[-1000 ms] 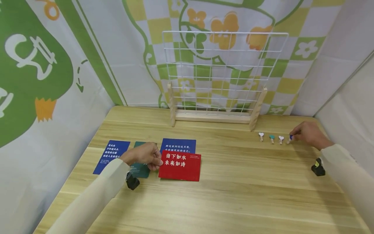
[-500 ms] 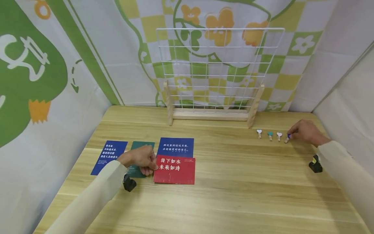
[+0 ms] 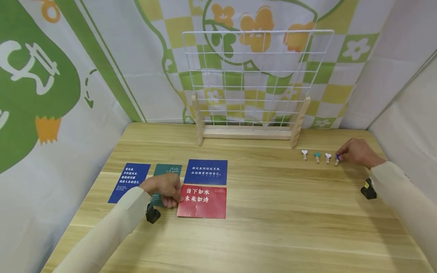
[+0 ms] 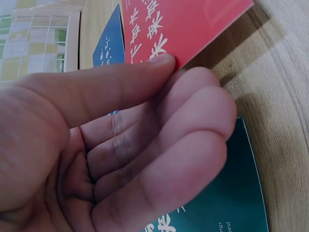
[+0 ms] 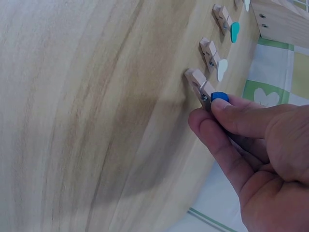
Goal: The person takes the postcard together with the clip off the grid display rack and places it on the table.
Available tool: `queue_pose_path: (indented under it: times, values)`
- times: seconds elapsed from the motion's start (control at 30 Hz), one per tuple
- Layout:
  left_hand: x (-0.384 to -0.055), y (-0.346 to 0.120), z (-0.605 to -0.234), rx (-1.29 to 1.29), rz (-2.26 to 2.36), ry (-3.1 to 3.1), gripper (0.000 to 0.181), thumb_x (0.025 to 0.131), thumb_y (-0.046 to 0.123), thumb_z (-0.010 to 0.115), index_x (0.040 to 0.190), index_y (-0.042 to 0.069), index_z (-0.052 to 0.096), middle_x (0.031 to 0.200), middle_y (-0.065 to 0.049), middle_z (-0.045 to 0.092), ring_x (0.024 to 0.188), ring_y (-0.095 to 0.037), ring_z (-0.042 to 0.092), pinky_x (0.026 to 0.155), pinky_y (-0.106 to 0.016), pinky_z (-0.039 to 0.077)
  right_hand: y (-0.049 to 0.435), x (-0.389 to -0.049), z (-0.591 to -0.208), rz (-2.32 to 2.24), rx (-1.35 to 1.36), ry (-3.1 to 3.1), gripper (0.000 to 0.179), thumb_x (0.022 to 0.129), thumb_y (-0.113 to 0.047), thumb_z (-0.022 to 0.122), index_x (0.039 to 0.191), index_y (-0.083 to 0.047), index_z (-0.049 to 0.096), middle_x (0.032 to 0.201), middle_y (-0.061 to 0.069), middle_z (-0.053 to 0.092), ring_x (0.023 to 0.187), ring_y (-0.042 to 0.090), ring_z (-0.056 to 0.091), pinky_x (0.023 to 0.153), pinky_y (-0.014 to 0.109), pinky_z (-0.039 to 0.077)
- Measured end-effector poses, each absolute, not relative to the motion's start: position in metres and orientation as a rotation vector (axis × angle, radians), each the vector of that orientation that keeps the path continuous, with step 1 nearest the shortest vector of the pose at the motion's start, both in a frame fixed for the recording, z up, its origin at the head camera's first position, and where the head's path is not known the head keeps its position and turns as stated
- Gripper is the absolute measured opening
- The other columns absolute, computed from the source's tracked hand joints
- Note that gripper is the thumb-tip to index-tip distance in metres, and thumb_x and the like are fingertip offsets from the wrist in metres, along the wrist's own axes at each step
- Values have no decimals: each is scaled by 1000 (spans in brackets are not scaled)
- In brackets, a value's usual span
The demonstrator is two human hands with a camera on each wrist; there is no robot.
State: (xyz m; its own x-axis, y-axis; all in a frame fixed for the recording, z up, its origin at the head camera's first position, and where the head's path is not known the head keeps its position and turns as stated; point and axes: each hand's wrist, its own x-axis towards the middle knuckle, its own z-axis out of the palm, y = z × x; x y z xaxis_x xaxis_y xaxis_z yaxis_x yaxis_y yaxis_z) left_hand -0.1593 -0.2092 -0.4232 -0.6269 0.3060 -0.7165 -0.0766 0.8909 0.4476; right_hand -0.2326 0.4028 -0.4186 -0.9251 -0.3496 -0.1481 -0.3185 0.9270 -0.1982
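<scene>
My left hand [image 3: 165, 188] pinches the left edge of a red card [image 3: 205, 206] with white writing, thumb on top. In the left wrist view the card is tilted, its corner casting a shadow on the wood. Under that hand lies a green card [image 4: 241, 179], partly hidden. Just behind the red card is a blue card [image 3: 206, 172]. At the far right, my right hand [image 3: 358, 152] pinches a small wooden clothespin [image 5: 199, 84] with a blue heart between thumb and fingers. Beside it are clothespins with a white heart [image 5: 211, 54] and a teal heart [image 5: 223, 20].
A white wire grid [image 3: 252, 79] stands upright in a wooden base [image 3: 247, 133] at the table's back. Another blue card [image 3: 131, 180] lies at the left. One more white-heart clothespin [image 3: 304, 154] lies near the base. Patterned cloth [image 3: 160, 57] hangs behind the wooden table [image 3: 290, 227].
My left hand has brought the red card down and slightly left, so the blue card behind it now shows fully. The right hand has barely moved, still pinching the blue-heart clothespin.
</scene>
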Motion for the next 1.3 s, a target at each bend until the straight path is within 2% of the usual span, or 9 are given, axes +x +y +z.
queue_pose_path:
  times: [0.67, 1.3]
  values:
    - [-164, -204, -420, 148, 443, 2207, 22, 90, 13, 71, 70, 4, 70, 63, -6, 70, 52, -11, 66, 51, -22, 54, 403, -228, -429, -307, -398, 2883, 16, 83, -3, 70, 97, 4, 75, 98, 23, 73, 101, 50, 62, 89, 62, 47]
    - [-165, -205, -425, 94, 401, 2226, 21, 89, 16, 72, 73, 4, 68, 64, -6, 70, 55, -14, 68, 55, -24, 57, 397, -230, -429, -286, -351, 2919, 16, 85, -2, 68, 99, 4, 74, 100, 24, 72, 102, 50, 62, 90, 62, 47]
